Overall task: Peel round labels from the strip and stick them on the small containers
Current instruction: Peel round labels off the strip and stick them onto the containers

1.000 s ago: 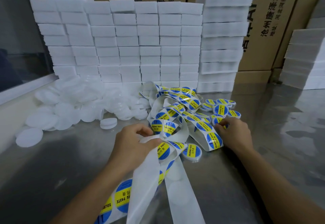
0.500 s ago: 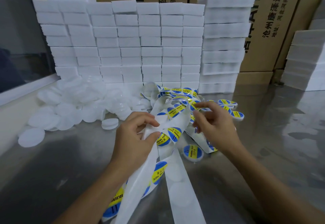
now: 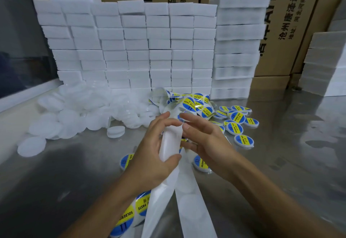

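Observation:
A long white backing strip (image 3: 169,144) with round blue-and-yellow labels (image 3: 189,104) runs from a tangle near the foam wall down past the frame's bottom. My left hand (image 3: 151,155) grips the strip between thumb and fingers at the centre. My right hand (image 3: 206,140) is beside it, its fingertips at the strip's upper edge; whether they pinch a label I cannot tell. Small round labelled containers (image 3: 236,116) lie to the right, and one (image 3: 201,164) sits just under my right wrist. Unlabelled white containers (image 3: 116,132) are heaped at the left.
A wall of stacked white foam blocks (image 3: 131,45) stands behind the work area, with cardboard boxes (image 3: 292,22) behind it and another foam stack (image 3: 325,63) at the right. The surface is a shiny metal table (image 3: 65,172).
Both hands have risen and come together on the strip. My right hand left the pile of labelled containers and now meets the left at the strip's upper edge.

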Available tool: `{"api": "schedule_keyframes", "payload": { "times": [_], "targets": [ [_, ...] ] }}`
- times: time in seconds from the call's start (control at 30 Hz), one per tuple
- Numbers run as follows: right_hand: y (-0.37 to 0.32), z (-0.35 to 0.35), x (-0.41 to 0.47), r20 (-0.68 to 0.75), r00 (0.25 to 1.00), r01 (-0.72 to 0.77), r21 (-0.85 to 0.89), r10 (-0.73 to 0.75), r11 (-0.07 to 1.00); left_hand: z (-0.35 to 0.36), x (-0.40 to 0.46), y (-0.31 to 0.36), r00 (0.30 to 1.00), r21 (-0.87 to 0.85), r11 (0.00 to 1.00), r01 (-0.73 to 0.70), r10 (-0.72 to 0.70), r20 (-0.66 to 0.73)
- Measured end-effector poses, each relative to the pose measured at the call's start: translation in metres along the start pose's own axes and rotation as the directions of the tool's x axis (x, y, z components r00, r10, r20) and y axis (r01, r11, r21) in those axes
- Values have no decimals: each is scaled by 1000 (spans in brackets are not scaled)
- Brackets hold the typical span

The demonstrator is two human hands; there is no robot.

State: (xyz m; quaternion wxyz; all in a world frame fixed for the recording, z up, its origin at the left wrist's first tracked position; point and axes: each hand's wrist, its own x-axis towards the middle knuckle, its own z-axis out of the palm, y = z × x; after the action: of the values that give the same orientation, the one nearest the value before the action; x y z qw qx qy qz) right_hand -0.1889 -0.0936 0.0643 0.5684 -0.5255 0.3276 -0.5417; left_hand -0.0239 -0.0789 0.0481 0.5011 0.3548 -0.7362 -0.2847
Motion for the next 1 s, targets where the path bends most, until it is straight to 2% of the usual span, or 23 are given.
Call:
{"api": "schedule_keyframes", "payload": {
  "times": [0.2, 0.27, 0.43, 0.5, 0.6, 0.73, 0.87, 0.93, 1.0],
  "targets": [
    [-1, -3, 2, 73, 997, 17, 251, -36, 968, -1, -2, 2, 997, 152, 986, -71, 71, 9],
    [-2, -5, 3, 39, 998, 45, 248, -57, 968, 1, -3, 4, 995, 189, 977, -101, 97, 28],
    [-1, -9, 3, -45, 993, 102, -79, -106, 992, 6, -6, 2, 978, 269, 941, -203, 183, 100],
    [-1, -8, 1, -85, 984, 139, -178, -155, 974, 6, -5, 1, 981, 218, 957, -193, 187, 50],
    [-2, -7, -1, -91, 968, 208, -236, -235, 949, 3, -2, -3, 974, 164, 964, -210, 222, -54],
    [-3, -5, -2, -11, 959, 270, -283, -284, 920, -4, 2, -8, 958, 428, 880, -206, 270, -93],
    [1, -1, -2, 26, 910, 384, -433, -415, 816, -11, 4, -10, 895, 562, 820, -109, 327, -303],
    [6, -2, 0, 54, 882, 431, -493, -468, 756, -10, 4, -8, 904, 536, 839, -88, 293, -310],
    [8, -3, 1, 79, 868, 458, -504, -490, 732, -7, 4, -3, 946, 401, 915, -51, 172, -273]
  ]
}}
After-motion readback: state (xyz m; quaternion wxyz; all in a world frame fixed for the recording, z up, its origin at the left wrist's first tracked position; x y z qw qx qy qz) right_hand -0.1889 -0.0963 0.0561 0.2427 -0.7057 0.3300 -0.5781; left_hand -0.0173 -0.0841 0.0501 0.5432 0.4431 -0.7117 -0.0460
